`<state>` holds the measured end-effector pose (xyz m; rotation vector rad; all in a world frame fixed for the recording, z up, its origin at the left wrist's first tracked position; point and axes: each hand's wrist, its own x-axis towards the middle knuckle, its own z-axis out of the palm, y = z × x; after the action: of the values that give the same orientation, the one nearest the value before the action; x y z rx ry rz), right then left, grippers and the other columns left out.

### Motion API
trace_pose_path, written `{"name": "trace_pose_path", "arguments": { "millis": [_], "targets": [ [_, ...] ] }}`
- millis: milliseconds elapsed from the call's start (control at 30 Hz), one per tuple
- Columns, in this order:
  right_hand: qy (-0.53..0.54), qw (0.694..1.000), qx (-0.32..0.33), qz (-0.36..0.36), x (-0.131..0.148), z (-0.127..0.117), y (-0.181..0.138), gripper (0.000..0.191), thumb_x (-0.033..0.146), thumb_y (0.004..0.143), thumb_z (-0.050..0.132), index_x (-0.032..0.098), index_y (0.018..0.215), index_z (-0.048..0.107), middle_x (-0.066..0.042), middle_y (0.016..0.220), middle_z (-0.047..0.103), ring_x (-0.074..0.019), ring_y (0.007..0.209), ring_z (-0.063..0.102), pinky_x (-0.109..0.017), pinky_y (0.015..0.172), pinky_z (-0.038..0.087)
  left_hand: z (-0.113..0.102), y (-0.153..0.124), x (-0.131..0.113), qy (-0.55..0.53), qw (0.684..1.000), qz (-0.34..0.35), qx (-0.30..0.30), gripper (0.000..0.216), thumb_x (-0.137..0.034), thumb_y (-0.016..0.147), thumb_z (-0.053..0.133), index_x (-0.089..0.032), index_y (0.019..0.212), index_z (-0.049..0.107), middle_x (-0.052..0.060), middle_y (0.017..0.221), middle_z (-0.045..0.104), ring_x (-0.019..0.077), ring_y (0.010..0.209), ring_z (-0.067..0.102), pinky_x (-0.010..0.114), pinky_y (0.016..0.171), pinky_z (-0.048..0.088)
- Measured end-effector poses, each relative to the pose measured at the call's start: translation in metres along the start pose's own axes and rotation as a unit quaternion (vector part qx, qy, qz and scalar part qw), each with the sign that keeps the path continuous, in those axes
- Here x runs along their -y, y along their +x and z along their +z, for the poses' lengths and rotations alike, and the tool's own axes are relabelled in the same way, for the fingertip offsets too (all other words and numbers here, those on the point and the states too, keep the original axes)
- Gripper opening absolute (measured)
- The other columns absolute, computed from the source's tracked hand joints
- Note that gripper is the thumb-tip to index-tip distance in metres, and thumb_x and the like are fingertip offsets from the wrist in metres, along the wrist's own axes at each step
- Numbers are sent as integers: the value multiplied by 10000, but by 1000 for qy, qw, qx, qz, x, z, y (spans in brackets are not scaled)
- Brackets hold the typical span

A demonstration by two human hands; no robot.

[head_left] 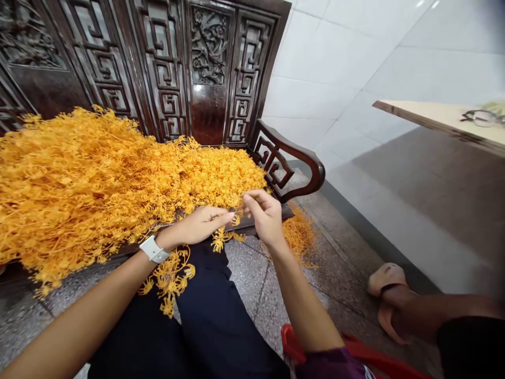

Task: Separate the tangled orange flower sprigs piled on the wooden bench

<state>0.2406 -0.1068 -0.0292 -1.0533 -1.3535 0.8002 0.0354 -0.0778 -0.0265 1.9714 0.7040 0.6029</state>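
A big heap of orange plastic flower sprigs (98,179) covers the seat of a dark carved wooden bench (213,68). My left hand (201,225), with a white watch on the wrist, and my right hand (265,215) meet at the bench's front edge. Both pinch a small orange sprig (235,218) between their fingertips. More sprigs (171,279) hang over my dark trouser leg (213,316) under my left forearm.
A smaller pile of orange pieces (298,234) lies on the speckled floor by the bench armrest (294,168). Another person's foot in a beige slipper (389,295) rests at the right. Glasses (482,117) lie on a board. A red stool edge (355,352) shows below.
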Motion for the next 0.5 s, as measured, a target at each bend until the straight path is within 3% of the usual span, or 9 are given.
{"name": "trace_pose_path", "arguments": {
  "millis": [67, 100, 233, 300, 433, 500],
  "targets": [
    [-87, 994, -46, -40, -5, -7, 3, 220, 419, 947, 697, 222, 1041, 725, -43, 932, 679, -163, 790, 592, -334, 734, 476, 0, 0, -5, -12, 1000, 7, 25, 457, -496, 1058, 439, -200, 749, 600, 19, 721, 539, 160, 671, 468, 303, 647, 350],
    [-111, 992, -40, -47, -6, -10, 5, 245, 428, 950, 695, 227, 1089, 724, -51, 989, 678, -171, 834, 598, -342, 766, 476, 0, 1, -8, -16, 999, 11, 32, 460, -500, 1058, 443, -200, 741, 589, 15, 714, 527, 157, 668, 460, 302, 646, 347],
    [-65, 994, 84, -28, -2, -17, 3, 266, 465, 1007, 604, 234, 987, 733, -40, 939, 696, -176, 834, 617, -350, 770, 476, -1, 2, -10, -26, 999, 13, 19, 459, -494, 1034, 496, -197, 686, 532, -3, 672, 459, 146, 628, 411, 296, 618, 328],
    [-61, 992, 100, -37, 1, -18, 0, 239, 442, 991, 646, 232, 898, 714, -23, 866, 682, -169, 790, 602, -348, 747, 466, -1, 3, -9, -28, 999, 5, 15, 463, -494, 1017, 527, -196, 662, 529, -3, 655, 447, 143, 605, 396, 294, 598, 313],
    [-71, 993, 77, -62, 4, -19, -1, 192, 380, 984, 677, 234, 860, 682, -22, 847, 646, -168, 792, 580, -357, 763, 455, -5, 2, -7, -30, 999, 1, 37, 471, -496, 1019, 527, -193, 659, 551, 0, 636, 449, 141, 592, 394, 295, 589, 295],
    [-31, 997, 25, -63, 2, -18, 1, 221, 401, 995, 654, 238, 845, 651, -34, 873, 627, -177, 835, 577, -366, 803, 464, -7, 1, -8, -31, 999, 3, 45, 464, -488, 1026, 516, -191, 674, 580, 0, 631, 466, 139, 593, 407, 292, 590, 300]
  ]
}}
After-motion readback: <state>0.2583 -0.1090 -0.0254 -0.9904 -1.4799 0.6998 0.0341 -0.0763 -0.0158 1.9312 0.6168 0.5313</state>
